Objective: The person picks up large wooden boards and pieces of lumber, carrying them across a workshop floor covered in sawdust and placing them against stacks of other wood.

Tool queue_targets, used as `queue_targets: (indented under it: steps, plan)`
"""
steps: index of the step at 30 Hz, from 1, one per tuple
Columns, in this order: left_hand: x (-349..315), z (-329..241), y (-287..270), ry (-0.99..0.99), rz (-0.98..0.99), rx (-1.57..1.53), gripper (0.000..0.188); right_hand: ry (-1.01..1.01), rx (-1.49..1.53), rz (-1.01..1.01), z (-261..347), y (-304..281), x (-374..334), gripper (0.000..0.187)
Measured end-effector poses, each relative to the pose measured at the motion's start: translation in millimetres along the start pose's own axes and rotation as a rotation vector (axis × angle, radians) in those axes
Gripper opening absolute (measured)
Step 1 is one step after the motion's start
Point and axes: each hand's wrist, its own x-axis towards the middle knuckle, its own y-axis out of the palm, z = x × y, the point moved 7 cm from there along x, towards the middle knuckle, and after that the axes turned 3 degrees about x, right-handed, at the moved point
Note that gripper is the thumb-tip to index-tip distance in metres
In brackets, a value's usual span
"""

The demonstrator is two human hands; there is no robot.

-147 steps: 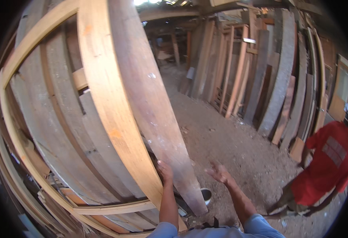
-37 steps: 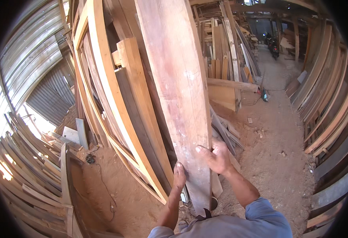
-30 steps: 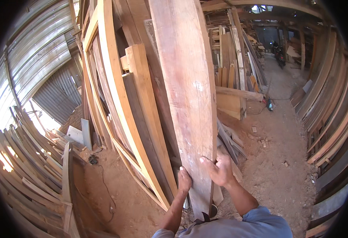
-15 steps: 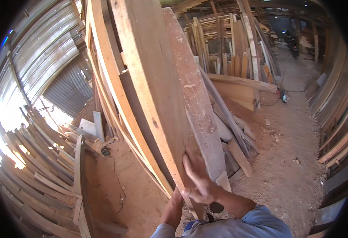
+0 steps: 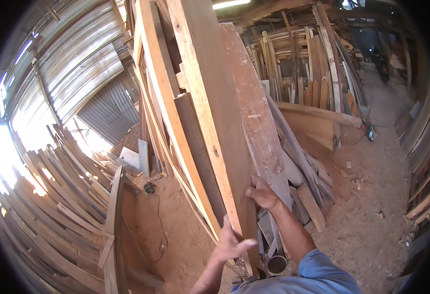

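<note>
Board: I have the tall board (image 5: 227, 122) up on end and tilted, its lit narrow edge to the left, its brown face to the right; its top runs past the upper edge of my view; I cannot tell whether its foot touches the ground.
Left hand: the left hand (image 5: 232, 243) is spread at the board's lower left edge, fingers pointing up, thumb stretched across toward the face; I cannot tell how firmly it touches.
Right hand: the right hand (image 5: 265, 194) is curled at the right edge, higher than the left, pinching that edge with the thumb in front; its fingers are partly hidden.
Left neighbours: a dark plank (image 5: 195, 132) and a pale frame (image 5: 168, 105) lean close beside the lit edge.
Right neighbours: a reddish board (image 5: 259, 112) leans behind; a short offcut (image 5: 311, 208) and a round container (image 5: 277, 265) sit low beyond the right edge.
Room: dirt ground (image 5: 354, 225) gives me a lane between the offcut and the planks (image 5: 423, 198) along its right edge; wood chips dot it.
</note>
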Motion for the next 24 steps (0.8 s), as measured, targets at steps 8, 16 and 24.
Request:
queue_targets:
  steps: [8, 16, 24]
  plan:
    - [17.9, 48.8, -47.4, -0.057, 0.123, 0.02, 0.031, -0.17, -0.266, -0.362, 17.2, 14.3, -10.2, 0.071]
    - [42.4, 95.1, -40.1, -0.092, 0.448, -0.264, 0.042, -0.25, -0.467, -0.577, 49.7, 29.6, -49.1, 0.054]
    - [48.1, 107.0, -11.6, -0.026, 0.44, -0.429, 0.038, -0.195, -0.811, -0.742, 73.2, 39.1, -88.4, 0.044]
